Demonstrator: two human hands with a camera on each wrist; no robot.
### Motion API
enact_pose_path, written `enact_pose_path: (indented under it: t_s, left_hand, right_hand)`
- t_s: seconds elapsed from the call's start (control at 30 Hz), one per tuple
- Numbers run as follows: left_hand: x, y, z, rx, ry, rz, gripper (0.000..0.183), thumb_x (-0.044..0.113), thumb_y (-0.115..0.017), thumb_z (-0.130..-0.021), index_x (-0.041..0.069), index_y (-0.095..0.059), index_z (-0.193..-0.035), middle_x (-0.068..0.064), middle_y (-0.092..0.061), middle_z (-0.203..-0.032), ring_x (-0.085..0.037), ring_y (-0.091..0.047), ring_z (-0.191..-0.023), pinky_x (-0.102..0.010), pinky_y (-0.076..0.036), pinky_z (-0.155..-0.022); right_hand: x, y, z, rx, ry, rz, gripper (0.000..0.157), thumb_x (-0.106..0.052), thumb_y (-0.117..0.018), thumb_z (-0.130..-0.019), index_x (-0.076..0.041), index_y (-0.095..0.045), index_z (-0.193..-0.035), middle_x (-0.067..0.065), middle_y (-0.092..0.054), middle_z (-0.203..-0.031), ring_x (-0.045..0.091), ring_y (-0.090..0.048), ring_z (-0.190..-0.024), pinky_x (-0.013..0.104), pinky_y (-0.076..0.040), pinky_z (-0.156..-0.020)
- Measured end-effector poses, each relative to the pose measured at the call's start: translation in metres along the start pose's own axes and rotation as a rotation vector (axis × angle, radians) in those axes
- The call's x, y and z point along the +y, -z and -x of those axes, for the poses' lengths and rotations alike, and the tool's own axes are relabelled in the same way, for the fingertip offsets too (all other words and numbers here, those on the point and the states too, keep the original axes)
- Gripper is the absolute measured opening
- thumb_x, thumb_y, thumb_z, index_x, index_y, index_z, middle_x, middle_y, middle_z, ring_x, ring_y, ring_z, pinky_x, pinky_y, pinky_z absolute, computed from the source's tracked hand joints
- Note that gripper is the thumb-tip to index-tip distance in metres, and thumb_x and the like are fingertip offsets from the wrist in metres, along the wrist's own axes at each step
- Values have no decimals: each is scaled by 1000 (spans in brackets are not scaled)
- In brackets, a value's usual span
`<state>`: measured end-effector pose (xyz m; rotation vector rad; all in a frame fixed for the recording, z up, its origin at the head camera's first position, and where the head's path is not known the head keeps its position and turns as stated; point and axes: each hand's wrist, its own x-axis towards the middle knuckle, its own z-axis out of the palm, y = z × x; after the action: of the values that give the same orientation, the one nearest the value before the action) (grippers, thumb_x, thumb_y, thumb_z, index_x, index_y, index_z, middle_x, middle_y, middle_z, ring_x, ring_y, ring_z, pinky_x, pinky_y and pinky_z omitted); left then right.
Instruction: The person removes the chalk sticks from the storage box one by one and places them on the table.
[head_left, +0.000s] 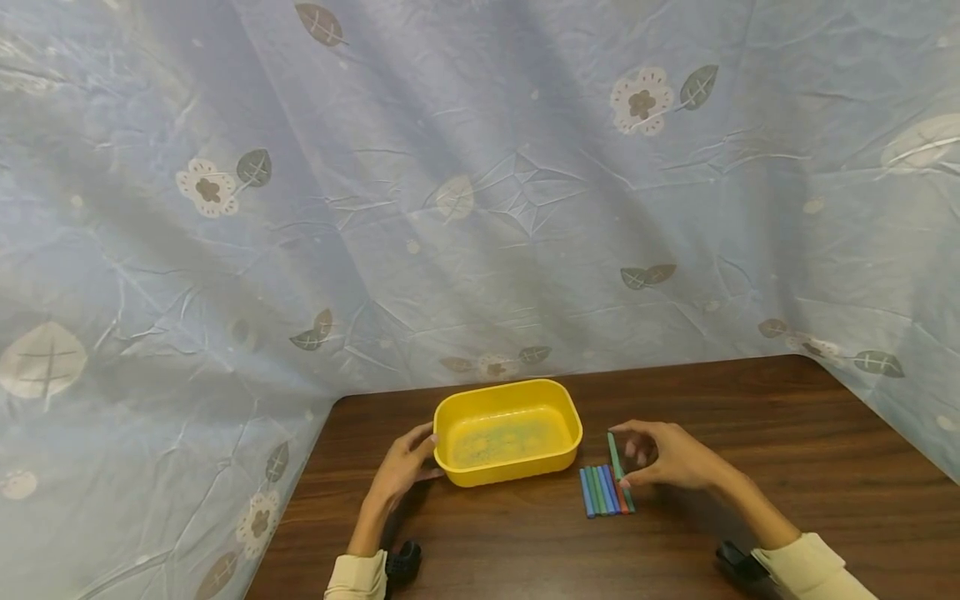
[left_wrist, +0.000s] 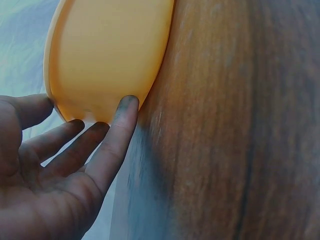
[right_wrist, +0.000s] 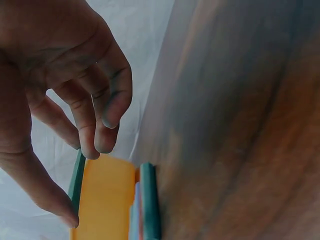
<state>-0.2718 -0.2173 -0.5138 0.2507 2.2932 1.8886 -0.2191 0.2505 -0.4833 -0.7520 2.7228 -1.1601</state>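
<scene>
In the head view, a yellow plastic basin (head_left: 487, 477) with green-blue smudges on its floor stands on the table. At its left end is my left hand (head_left: 401, 468), its fingertips touching the wall and rim; the fingers (left_wrist: 111, 150) look fairly straight in the left wrist view. My right hand (head_left: 671, 454) pinches a green chalk stick (head_left: 615, 456) lengthwise between thumb and a fingertip, seen also in the right wrist view as a green stick (right_wrist: 76, 180). Below it lies a row of blue, green and red chalk sticks (head_left: 600, 492), side by side. Dark smudges mark the fingertips.
The dark wooden table (head_left: 510, 550) carries the basin and the row of sticks. A pale blue patterned cloth (head_left: 480, 275) hangs behind the table and at both sides. Each wrist wears a black device (head_left: 405, 562).
</scene>
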Motion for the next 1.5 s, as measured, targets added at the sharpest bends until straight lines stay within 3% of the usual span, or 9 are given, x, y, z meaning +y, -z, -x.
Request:
enact_pose_path:
  t_s: [0.3,0.57,1.5]
  left_hand:
    - [0,0,0,7,4,14,52,16,-55,-113,-6,-44,-159,-39,-54,-151,-51,-65,-128,-51,-69,-91]
    - [-1,-1,0,4,0,22,51,15,-54,-113,-7,-44,-159,-38,-53,-152,-51,-64,-131,-51,-69,-92]
    - [2,0,1,-7,7,19,52,15,-53,-114,-6,-42,-160,-38,-53,-151,-50,-65,-130,-52,-69,-93]
  right_hand:
    - [14,-4,12,-27,-4,-24,80,-35,-92,-85,3,-58,-147,4,-67,-101,8,-60,-83,21,-56,-68]
    - [21,-7,20,-56,-16,-51,82,-32,-93,-85,6,-56,-147,5,-67,-99,3,-58,-78,22,-54,-64]
    - [19,-10,18,-145,-42,-5,82,-31,-96,-82,8,-59,-144,4,-63,-95,5,-55,-74,22,-52,-61]
